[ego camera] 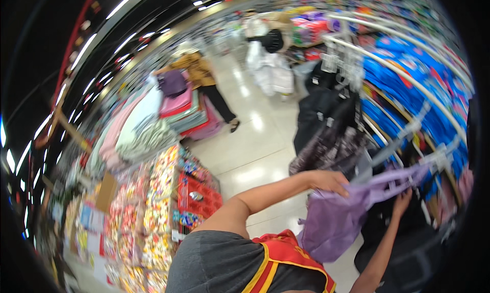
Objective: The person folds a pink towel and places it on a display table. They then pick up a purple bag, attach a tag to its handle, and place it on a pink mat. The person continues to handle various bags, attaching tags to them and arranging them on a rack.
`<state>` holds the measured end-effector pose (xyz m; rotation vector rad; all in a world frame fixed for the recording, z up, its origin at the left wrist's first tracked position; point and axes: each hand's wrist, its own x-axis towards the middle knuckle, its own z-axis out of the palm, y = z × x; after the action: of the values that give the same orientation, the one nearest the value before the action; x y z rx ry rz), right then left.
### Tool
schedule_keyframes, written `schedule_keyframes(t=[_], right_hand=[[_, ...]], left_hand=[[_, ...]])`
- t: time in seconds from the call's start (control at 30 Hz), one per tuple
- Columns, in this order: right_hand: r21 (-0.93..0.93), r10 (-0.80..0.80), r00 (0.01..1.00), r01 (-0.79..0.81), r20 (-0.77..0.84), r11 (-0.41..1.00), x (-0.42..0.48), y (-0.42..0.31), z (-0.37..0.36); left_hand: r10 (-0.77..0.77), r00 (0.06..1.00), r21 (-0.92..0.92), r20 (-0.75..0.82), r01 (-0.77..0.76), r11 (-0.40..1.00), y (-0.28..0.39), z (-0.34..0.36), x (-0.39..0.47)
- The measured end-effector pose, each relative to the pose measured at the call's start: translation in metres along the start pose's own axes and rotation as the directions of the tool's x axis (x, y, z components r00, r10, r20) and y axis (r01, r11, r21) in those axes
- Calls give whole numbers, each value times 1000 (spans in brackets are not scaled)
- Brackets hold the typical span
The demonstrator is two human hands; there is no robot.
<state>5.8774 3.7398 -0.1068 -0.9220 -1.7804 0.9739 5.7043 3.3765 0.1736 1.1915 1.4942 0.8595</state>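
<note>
A shiny purple garment [333, 220] hangs in front of me, its upper part stretched toward a clear hanger [440, 157] on the rack at the right. My left hand [331, 182] grips the cloth near its upper left side, with the bulk of the garment hanging down below. My right hand [402, 201] is at the strap-like upper part near the hanger; its fingers are partly hidden, so its grip is not clear. Black garments [325, 109] and a dark patterned garment [329, 151] hang beyond my left hand.
White rack rails [405, 67] curve along the right, before blue packaged goods [417, 56]. Packed small colourful goods [160, 209] fill a display at the left, with a red tray [197, 197]. Folded cloth [183, 109] is stacked beyond it, where a person [199, 73] stands in the aisle.
</note>
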Motion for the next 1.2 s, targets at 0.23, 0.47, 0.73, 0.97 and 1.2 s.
schedule_keyframes(t=[0.23, 0.47, 0.73, 0.97, 1.2], right_hand=[[200, -95, 958, 41, 269, 979, 64, 27, 74], [83, -278, 820, 274, 501, 958, 64, 36, 34], [-124, -229, 912, 286, 341, 950, -9, 18, -13], [-130, 21, 924, 31, 383, 991, -93, -85, -15], [462, 394, 878, -478, 272, 747, -120, -88, -53]], left_hand=[[-30, 999, -280, -39, 18, 960, -23, -2, -37], [3, 992, -139, -123, -20, 990, -27, -22, -27], [240, 954, 366, -180, -162, 917, -29, -47, 16], [115, 849, 665, -515, 311, 679, -54, -43, 28], [584, 686, 895, -434, 255, 366, -44, 5, 77]])
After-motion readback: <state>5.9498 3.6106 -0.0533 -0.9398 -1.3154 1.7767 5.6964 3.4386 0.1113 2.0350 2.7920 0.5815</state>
